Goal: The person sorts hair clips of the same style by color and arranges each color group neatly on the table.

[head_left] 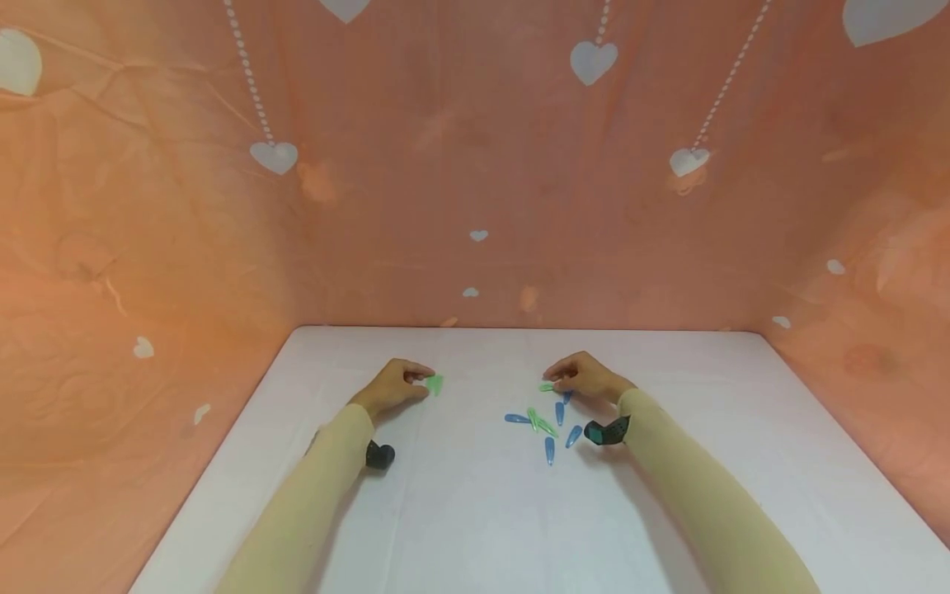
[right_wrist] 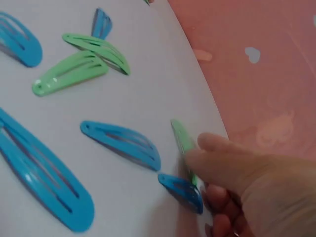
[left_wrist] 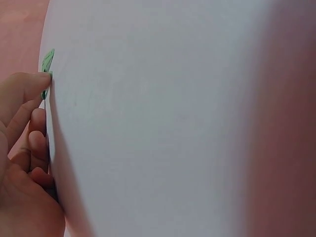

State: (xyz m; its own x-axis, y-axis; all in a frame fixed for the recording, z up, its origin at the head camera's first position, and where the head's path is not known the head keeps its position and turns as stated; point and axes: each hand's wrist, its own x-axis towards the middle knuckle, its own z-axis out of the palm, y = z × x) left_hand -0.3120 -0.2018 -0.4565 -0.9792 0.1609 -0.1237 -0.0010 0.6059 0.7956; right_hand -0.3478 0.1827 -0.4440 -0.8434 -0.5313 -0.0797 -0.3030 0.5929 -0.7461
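On the left side of the white table, my left hand (head_left: 391,386) pinches at green snap hair clips (head_left: 435,384), its thumb and finger at their near edge. In the left wrist view the thumb covers part of the green clip (left_wrist: 48,60). Farther right, my right hand (head_left: 586,376) pinches another green snap hair clip (right_wrist: 182,136) between thumb and fingers. A blue snap hair clip (right_wrist: 183,192) lies right beneath those fingers. Nearby lies a second blue clip (right_wrist: 121,143), and two green clips (right_wrist: 71,74) overlap each other.
More blue hair clips (head_left: 550,450) lie scattered left of the right wrist, around the green pair. Dark wrist cameras (head_left: 380,456) sit on both wrists. Behind the white table (head_left: 475,511) hangs an orange-pink curtain (head_left: 401,206) with white hearts.
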